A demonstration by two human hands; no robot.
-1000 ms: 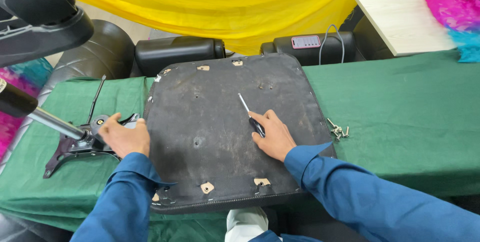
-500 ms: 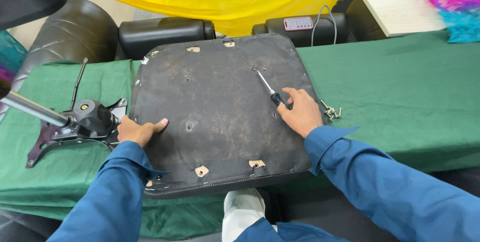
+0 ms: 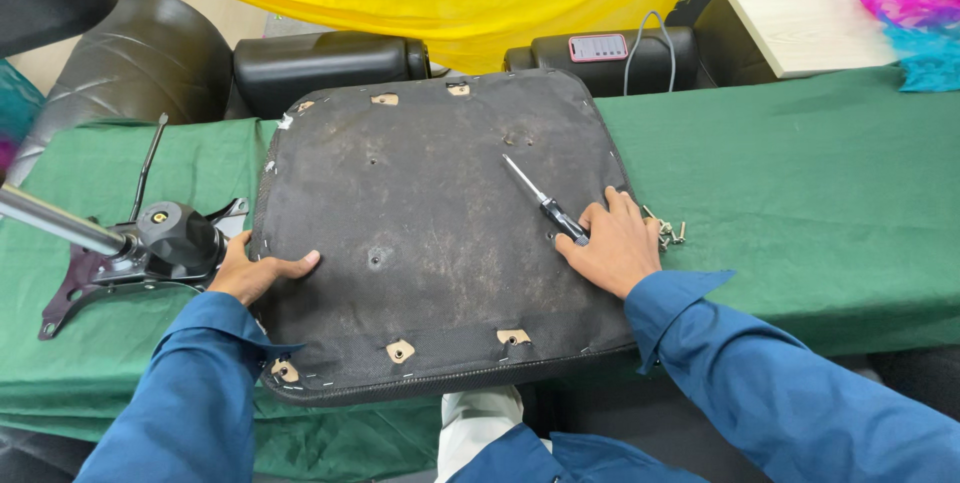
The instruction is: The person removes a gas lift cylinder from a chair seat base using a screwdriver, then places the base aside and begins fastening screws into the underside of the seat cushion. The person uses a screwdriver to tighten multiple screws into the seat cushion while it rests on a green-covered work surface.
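Hands (image 3: 262, 273) (image 3: 612, 248) flat on rough black seat pan (image 3: 420, 243); slim screwdriver (image 3: 545, 201) alongside.

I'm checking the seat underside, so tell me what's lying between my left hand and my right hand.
In the head view, only bare dark fabric of the seat base with a small screw hole lies between the left hand and right hand.

Left hand (image 3: 258, 271) and right hand (image 3: 612, 248) lie flat, fingers spread, arms extended.

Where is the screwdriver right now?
In the head view the screwdriver lies on the right part of the upturned seat base, its handle under the fingers of the right hand, with loose screws just beyond on the green cloth.
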